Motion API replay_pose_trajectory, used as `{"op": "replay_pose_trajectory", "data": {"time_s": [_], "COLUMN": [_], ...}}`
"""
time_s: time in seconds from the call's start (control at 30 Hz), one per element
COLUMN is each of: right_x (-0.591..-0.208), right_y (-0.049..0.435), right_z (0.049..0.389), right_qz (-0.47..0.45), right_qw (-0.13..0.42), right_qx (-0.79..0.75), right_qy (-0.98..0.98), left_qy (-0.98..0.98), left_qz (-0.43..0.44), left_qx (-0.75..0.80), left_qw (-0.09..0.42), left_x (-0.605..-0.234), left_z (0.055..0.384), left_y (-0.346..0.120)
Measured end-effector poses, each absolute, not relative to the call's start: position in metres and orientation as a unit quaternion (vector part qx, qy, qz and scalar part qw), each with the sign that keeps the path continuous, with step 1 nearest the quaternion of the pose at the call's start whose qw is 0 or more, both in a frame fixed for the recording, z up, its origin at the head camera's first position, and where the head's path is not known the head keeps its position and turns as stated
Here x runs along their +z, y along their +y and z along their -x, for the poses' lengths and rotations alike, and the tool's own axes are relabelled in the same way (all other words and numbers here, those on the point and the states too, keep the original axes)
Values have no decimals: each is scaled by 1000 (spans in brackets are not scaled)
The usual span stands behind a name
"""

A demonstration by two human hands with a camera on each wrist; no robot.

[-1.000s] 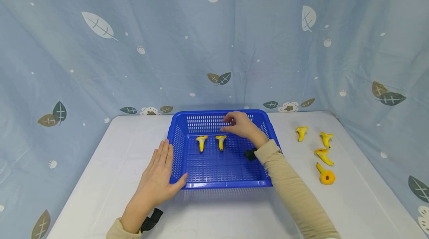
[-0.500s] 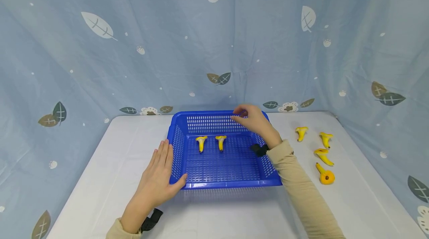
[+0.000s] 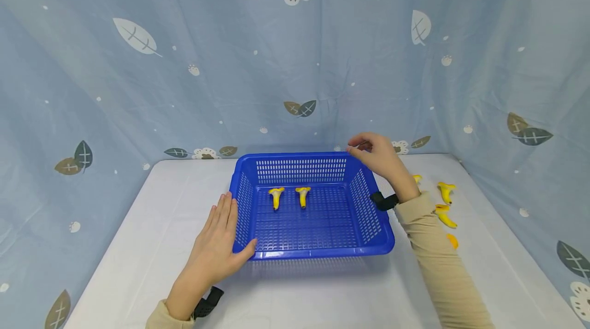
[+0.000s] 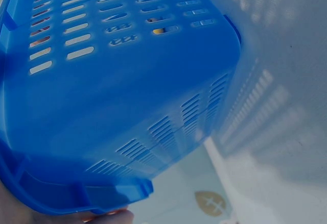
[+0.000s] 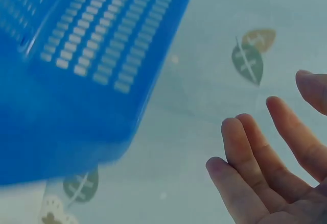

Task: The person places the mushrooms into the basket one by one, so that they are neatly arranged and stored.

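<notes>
Presently holding nothing in a loosely curved right grip (image 3: 380, 155) by the two-o'clock corner of the blue basket (image 3: 318, 254), nearer than the empty, straight-fingered left grip (image 3: 216, 242) to a yellow mushroom (image 3: 446, 191) on the desk (image 3: 184, 190) at four o'clock from it, with stem pointing toward six

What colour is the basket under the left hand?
Plain blue: the basket shows best in the head view.

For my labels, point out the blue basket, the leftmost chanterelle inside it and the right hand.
Blue basket (image 3: 311, 229), head view: bare floor.
Leftmost chanterelle (image 3: 276, 199), head view: stem.
Right hand (image 3: 380, 156), head view: back.
</notes>
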State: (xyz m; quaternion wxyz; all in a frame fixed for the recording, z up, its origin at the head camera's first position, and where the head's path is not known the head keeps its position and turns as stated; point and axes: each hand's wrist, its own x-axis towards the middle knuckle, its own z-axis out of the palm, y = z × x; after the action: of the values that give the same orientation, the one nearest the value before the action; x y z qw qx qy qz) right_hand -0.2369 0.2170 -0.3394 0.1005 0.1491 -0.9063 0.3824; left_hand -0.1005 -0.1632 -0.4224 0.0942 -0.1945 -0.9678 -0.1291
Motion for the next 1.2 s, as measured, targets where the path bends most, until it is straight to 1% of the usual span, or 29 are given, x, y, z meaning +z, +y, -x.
{"op": "replay_pose_trajectory", "data": {"time_s": [0.37, 0.6, 0.77, 0.93, 1.2], "right_x": [-350, -368, -385, -408, -430], "right_y": [272, 304, 322, 340, 360], "right_z": [231, 227, 224, 225, 229], "right_qz": [-103, -55, -31, -14, 28], "right_qw": [155, 150, 134, 114, 46], "right_qx": [356, 330, 316, 285, 248], "right_qy": [-916, -930, -939, -952, -967], "left_qy": [-965, -967, -968, -966, -966], "left_qz": [198, 196, 194, 198, 198], "left_qx": [-128, -128, -127, -129, -133], "left_qw": [113, 104, 96, 106, 104], "left_x": [-425, -424, -423, -423, -421], "left_z": [101, 100, 99, 99, 101], "left_y": [-164, -163, -163, -163, -164]}}
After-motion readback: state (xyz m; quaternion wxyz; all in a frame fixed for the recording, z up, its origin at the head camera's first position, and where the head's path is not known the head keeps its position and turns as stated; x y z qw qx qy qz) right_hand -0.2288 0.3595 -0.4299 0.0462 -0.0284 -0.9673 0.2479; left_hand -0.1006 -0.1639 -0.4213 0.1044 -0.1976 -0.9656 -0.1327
